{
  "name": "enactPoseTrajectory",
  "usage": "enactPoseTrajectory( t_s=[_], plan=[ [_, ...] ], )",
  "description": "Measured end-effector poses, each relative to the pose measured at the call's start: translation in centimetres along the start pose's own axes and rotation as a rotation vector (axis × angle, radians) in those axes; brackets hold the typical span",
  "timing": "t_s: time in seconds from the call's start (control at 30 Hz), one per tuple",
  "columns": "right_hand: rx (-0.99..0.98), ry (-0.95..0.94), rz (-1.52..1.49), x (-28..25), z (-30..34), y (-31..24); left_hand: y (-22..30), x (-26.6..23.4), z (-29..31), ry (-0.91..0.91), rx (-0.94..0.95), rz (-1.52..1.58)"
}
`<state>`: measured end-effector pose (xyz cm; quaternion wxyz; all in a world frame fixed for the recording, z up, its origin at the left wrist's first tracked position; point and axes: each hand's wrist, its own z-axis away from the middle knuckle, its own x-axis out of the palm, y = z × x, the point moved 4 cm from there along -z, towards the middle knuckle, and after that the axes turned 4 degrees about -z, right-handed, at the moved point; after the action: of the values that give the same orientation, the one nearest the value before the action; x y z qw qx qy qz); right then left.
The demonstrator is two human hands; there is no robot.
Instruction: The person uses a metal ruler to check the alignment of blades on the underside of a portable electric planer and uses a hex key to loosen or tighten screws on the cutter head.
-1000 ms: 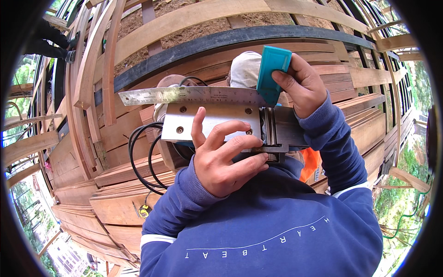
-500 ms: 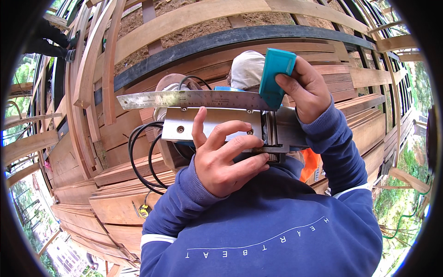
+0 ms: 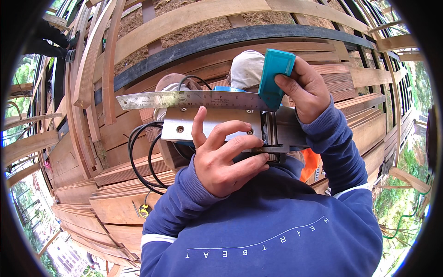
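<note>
My right hand (image 3: 302,87) grips a try square by its teal handle (image 3: 276,78), thumb on the near face and fingers behind. The square's steel blade (image 3: 189,99), marked as a ruler, reaches left along the far edge of an electric planer (image 3: 205,123). That planer lies upside down across my lap, its shiny metal sole facing up and its cutter slot near the square's handle. Fingers spread, my left hand (image 3: 226,161) lies over the near side of the planer, fingertips by the cutter slot.
A black cable (image 3: 134,159) loops left of the planer. Stacked wooden boards (image 3: 120,205) surround me, with a yellow-black tape measure (image 3: 144,211) on them at lower left. Long timbers (image 3: 94,55) stand at upper left. Another person's dark-clothed legs (image 3: 48,39) show at the far left.
The try square has shifted a tiny bit to the left in my right hand. My left hand and the planer keep their places.
</note>
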<state>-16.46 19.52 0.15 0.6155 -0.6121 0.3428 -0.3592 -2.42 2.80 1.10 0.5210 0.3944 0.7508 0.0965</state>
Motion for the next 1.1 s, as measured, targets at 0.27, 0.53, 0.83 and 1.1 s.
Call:
enactPoseTrajectory(
  t_s=[0.27,0.53,0.83,1.1],
  plan=[
    [0.007,0.0,0.013,-0.02,-0.07,0.05,-0.04,0.0,-0.03,0.006,0.001,0.004],
    [-0.014,0.012,0.024,-0.01,-0.03,0.09,-0.03,-0.01,-0.09,0.011,0.009,0.003],
    [0.04,0.018,-0.045,-0.07,0.11,0.25,-0.07,-0.03,-0.05,0.012,0.018,0.0],
    [0.012,0.004,-0.008,-0.13,0.46,-0.16,-0.1,-0.07,-0.15,0.021,0.018,0.01]
  ],
)
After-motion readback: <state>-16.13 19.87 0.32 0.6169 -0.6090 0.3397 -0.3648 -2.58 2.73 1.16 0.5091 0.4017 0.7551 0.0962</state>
